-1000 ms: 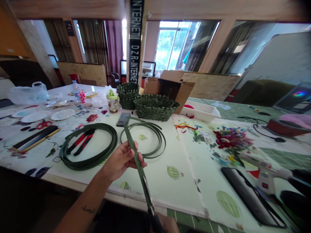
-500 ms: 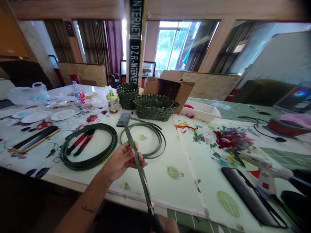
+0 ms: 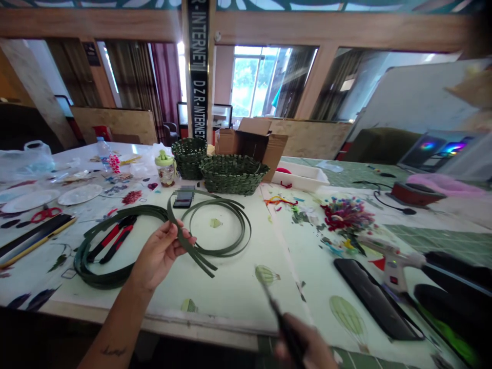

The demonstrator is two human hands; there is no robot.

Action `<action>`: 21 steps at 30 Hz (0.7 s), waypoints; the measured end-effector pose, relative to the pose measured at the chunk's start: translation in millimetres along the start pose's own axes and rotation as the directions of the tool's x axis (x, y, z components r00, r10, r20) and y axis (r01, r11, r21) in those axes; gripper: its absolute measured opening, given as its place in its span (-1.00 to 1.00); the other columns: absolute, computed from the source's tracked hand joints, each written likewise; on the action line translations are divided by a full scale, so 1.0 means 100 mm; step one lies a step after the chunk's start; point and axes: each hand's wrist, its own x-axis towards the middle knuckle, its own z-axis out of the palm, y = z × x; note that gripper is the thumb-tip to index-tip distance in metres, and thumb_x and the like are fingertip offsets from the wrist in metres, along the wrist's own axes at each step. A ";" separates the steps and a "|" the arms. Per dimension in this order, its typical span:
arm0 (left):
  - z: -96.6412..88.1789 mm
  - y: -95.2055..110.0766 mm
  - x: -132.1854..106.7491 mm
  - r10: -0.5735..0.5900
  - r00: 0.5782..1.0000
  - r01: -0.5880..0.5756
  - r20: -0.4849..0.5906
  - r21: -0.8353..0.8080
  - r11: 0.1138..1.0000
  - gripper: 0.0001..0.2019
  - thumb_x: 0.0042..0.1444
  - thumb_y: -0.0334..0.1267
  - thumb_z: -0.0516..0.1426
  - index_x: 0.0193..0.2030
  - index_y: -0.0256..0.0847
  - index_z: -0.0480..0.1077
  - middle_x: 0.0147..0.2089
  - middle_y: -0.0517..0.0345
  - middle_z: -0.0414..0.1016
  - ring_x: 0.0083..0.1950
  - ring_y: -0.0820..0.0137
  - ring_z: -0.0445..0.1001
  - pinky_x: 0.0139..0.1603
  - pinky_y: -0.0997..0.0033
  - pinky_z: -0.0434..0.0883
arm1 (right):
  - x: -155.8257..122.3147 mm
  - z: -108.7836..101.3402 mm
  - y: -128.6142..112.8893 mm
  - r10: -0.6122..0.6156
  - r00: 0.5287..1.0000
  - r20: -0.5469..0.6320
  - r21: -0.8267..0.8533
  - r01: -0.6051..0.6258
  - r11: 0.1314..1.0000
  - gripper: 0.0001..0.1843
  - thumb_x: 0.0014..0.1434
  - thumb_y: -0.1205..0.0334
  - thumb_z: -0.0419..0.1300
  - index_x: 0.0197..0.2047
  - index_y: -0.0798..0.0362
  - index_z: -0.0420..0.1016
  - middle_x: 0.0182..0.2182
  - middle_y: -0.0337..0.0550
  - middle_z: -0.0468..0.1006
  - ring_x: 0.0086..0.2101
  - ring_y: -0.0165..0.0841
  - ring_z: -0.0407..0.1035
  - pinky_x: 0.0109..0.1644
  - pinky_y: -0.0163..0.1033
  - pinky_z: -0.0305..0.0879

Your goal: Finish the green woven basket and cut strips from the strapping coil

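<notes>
My left hand [image 3: 161, 253] is closed around a flat dark-green strip [image 3: 200, 260], pinched between thumb and fingers. Its free end points to the lower right and shows two narrow tails; the rest curves up toward a loose coil of green strip [image 3: 248, 241] on the table. At the lower edge my right hand [image 3: 307, 341], smeared by motion, grips the black handles of scissors [image 3: 286, 325]. Their blades point up and left, apart from the strip. Left of my left hand lies a thicker green coil [image 3: 86, 279] with red-and-black pliers [image 3: 115, 243] inside it.
Two green woven baskets [image 3: 234, 177] stand at the back before a cardboard box [image 3: 274, 154]. To the right are a glue gun [image 3: 394, 266], a black case [image 3: 376, 297] and a colourful fuzzy bundle [image 3: 348, 215]. Paper plates [image 3: 80, 195] and red-handled scissors [image 3: 45, 214] lie left.
The scissors have come away from the strip and moved right with my right hand. The strip's end, earlier between the blades, now hangs free in two tails. The view has tilted up and shifted right.
</notes>
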 end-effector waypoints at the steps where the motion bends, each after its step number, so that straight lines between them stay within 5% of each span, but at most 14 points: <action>1: 0.01 -0.03 0.01 -0.022 1.000 0.022 -0.001 0.019 1.000 -0.83 0.05 -0.24 0.21 -0.26 -0.26 0.38 -0.37 0.14 0.52 -0.29 0.42 0.53 -0.25 0.52 0.47 | 0.06 -0.18 0.03 0.027 0.991 -0.133 -0.080 -0.038 0.996 -0.60 -0.06 -0.14 0.16 -0.41 0.06 0.48 -0.55 -0.18 0.49 -0.46 -0.27 0.35 -0.43 -0.32 0.19; 5: 0.11 -0.21 0.02 -0.091 0.995 0.088 0.034 0.090 0.992 -0.79 0.06 -0.17 0.19 -0.31 -0.32 0.40 -0.32 0.02 0.54 -0.21 0.31 0.53 -0.22 0.43 0.47 | 0.42 -0.79 0.27 0.097 0.920 -0.380 -0.503 -0.294 0.813 -0.62 0.01 -0.07 0.10 -0.31 0.08 0.48 -0.48 -0.07 0.54 -0.45 -0.15 0.42 -0.44 -0.21 0.23; 9: 0.16 -0.29 0.02 -0.100 0.994 0.094 0.042 0.125 0.988 -0.76 0.09 -0.13 0.16 -0.30 -0.33 0.42 -0.27 -0.02 0.54 -0.18 0.28 0.53 -0.21 0.40 0.46 | 0.65 -0.99 0.50 0.044 0.901 -0.431 -0.681 -0.357 0.639 -0.60 0.07 0.05 0.09 -0.22 0.21 0.51 -0.34 0.15 0.56 -0.31 0.00 0.44 -0.28 -0.05 0.31; 11: 0.15 -0.28 0.01 -0.104 0.994 0.098 0.037 0.142 0.985 -0.75 0.10 -0.13 0.14 -0.31 -0.33 0.42 -0.27 -0.03 0.55 -0.18 0.28 0.53 -0.21 0.40 0.45 | 0.67 -0.93 0.45 -0.133 0.900 -0.415 -0.714 -0.231 0.661 -0.63 0.09 0.12 0.08 -0.21 0.24 0.53 -0.25 0.23 0.55 -0.21 0.04 0.42 -0.12 0.04 0.29; 14: 0.17 -0.25 -0.01 -0.105 0.994 0.100 0.025 0.162 0.982 -0.76 0.10 -0.13 0.15 -0.32 -0.32 0.42 -0.29 -0.02 0.54 -0.20 0.29 0.53 -0.22 0.41 0.45 | 0.64 -0.64 0.07 -0.380 0.866 -0.326 -0.584 0.132 0.801 -0.67 0.18 0.16 0.01 -0.16 0.15 0.52 -0.20 0.11 0.55 -0.14 -0.08 0.40 -0.02 -0.02 0.27; 16: 0.19 -0.24 -0.03 -0.110 0.994 0.104 0.026 0.181 0.978 -0.75 0.09 -0.12 0.15 -0.33 -0.32 0.42 -0.29 -0.02 0.54 -0.22 0.29 0.53 -0.23 0.41 0.45 | 0.66 -0.38 -0.31 -0.452 0.889 -0.077 -0.326 0.406 0.854 -0.69 0.25 0.16 -0.02 -0.11 0.06 0.49 -0.18 -0.01 0.55 -0.15 -0.24 0.41 -0.06 -0.19 0.32; 18: 0.22 -0.22 -0.06 -0.114 0.993 0.105 0.036 0.202 0.974 -0.74 0.09 -0.11 0.15 -0.32 -0.32 0.41 -0.30 -0.02 0.53 -0.23 0.30 0.52 -0.23 0.40 0.45 | 0.70 -0.13 -0.66 -0.513 0.853 0.094 -0.147 0.522 0.840 -0.70 0.27 0.21 0.00 0.03 -0.01 0.41 -0.08 -0.09 0.50 -0.09 -0.32 0.36 -0.01 -0.26 0.27; 21: 0.25 -0.21 -0.07 -0.100 0.994 0.087 0.047 0.222 0.971 -0.73 0.10 -0.08 0.13 -0.32 -0.30 0.41 -0.32 0.01 0.52 -0.24 0.31 0.52 -0.23 0.38 0.45 | 0.80 0.11 -0.98 -0.568 0.808 0.159 -0.078 0.584 0.808 -0.80 0.25 0.28 0.04 -0.24 0.05 0.50 -0.33 -0.14 0.52 -0.28 -0.36 0.37 -0.19 -0.31 0.26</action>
